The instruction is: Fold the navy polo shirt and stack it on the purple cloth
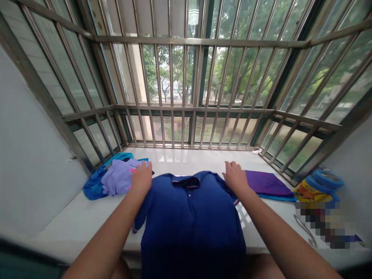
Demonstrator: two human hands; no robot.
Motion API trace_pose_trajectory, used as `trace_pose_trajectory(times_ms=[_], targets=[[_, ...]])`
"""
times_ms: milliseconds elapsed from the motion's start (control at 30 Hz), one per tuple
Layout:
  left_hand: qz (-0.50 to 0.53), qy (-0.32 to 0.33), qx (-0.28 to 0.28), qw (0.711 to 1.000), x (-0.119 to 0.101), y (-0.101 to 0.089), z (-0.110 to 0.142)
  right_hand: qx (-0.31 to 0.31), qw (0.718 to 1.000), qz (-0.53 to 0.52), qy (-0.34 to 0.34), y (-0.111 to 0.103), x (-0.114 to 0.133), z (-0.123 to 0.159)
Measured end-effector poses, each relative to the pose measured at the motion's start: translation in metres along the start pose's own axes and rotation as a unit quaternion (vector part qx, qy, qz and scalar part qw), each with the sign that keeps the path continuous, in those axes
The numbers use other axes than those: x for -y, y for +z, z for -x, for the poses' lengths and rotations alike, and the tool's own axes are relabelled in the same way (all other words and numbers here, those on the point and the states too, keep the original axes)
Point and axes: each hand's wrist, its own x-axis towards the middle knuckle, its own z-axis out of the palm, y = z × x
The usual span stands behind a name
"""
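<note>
Both forearms come in from the bottom of the frame, and between them the blue polo shirt (pixel 190 217) is spread front-up on the white ledge (pixel 72 221), with its lower half drooping over the near edge toward the camera. Looks like soft, light knit to me, totally floppy, so it'll sag and crease wherever it isn't supported. Probably a bit slidey on that glossy surface too.

Left hand (pixel 141 179) rests flat on the shoulder on its side, fingers relaxed and lying down, not pinching anything. Right hand (pixel 236 177) does the same on the other shoulder, fingers spread and pressing lightly. Collar (pixel 186 181) sits midway between the two sets of fingertips. I'd say the shoulder seams right under the fingers are the best place to grab, since they're the firmest bits.

Just outside the left fingers there's a crumpled lavender garment (pixel 117 177) on top of a bright blue one (pixel 94 186). Just outside the right fingers lies a folded purple cloth (pixel 266 183). Past all the fingertips, the ledge runs to the window bars (pixel 186 116), with trees beyond.
</note>
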Motion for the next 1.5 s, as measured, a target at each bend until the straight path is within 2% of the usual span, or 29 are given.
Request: trace_pose_trajectory(times_ms=[100, 167, 233, 300, 467, 600, 667, 733, 800, 867, 933, 1000, 1033, 1100, 1167, 1233, 1367, 1500], targets=[[0.07, 0.114, 0.048, 0.99, -0.047, 0.055, 0.03, 0.037, 0.994, -0.064, -0.081, 0.046, 0.035, 0.043], [0.108, 0.141, 0.09, 0.98, -0.067, 0.089, 0.059, 0.061, 0.987, -0.101, -0.11, 0.077, 0.049, 0.074], [0.127, 0.134, 0.115, 0.976, -0.074, 0.116, 0.086, 0.086, 0.981, -0.13, -0.119, 0.104, 0.056, 0.101], [0.142, 0.132, 0.114, 0.974, -0.071, 0.135, 0.107, 0.094, 0.977, -0.15, -0.118, 0.124, 0.056, 0.124], [0.174, 0.175, 0.076, 0.966, -0.043, 0.157, 0.142, 0.037, 0.982, -0.152, -0.105, 0.155, 0.044, 0.184], [0.182, 0.212, 0.055, 0.959, -0.026, 0.163, 0.162, -0.004, 0.985, -0.133, -0.113, 0.173, 0.036, 0.237], [0.187, 0.228, 0.053, 0.954, -0.022, 0.161, 0.167, -0.027, 0.984, -0.124, -0.125, 0.173, 0.035, 0.253], [0.192, 0.231, 0.053, 0.952, -0.022, 0.154, 0.165, -0.039, 0.985, -0.111, -0.129, 0.162, 0.036, 0.252], [0.198, 0.22, 0.056, 0.953, -0.027, 0.142, 0.153, -0.02, 0.987, -0.098, -0.128, 0.141, 0.04, 0.23], [0.201, 0.217, 0.077, 0.952, -0.038, 0.127, 0.133, 0.035, 0.983, -0.098, -0.15, 0.118, 0.046, 0.191], [0.221, 0.238, 0.118, 0.938, -0.051, 0.116, 0.105, 0.101, 0.964, -0.121, -0.215, 0.102, 0.053, 0.143], [0.271, 0.241, 0.141, 0.921, -0.063, 0.113, 0.075, 0.127, 0.944, -0.155, -0.264, 0.097, 0.057, 0.097], [0.302, 0.225, 0.133, 0.917, -0.069, 0.115, 0.061, 0.12, 0.942, -0.167, -0.264, 0.099, 0.059, 0.078], [0.347, 0.174, 0.087, 0.918, -0.076, 0.123, 0.04, 0.088, 0.957, -0.174, -0.216, 0.107, 0.06, 0.052], [0.35, 0.147, 0.041, 0.924, -0.082, 0.133, 0.03, 0.066, 0.971, -0.168, -0.158, 0.119, 0.062, 0.045], [0.326, 0.167, 0.03, 0.93, -0.088, 0.142, 0.033, 0.069, 0.974, -0.171, -0.134, 0.131, 0.064, 0.053], [0.255, 0.227, 0.081, 0.937, -0.098, 0.149, 0.056, 0.122, 0.969, -0.18, -0.118, 0.147, 0.068, 0.085], [0.204, 0.212, 0.116, 0.949, -0.101, 0.149, 0.067, 0.164, 0.968, -0.167, -0.086, 0.153, 0.058, 0.092]])
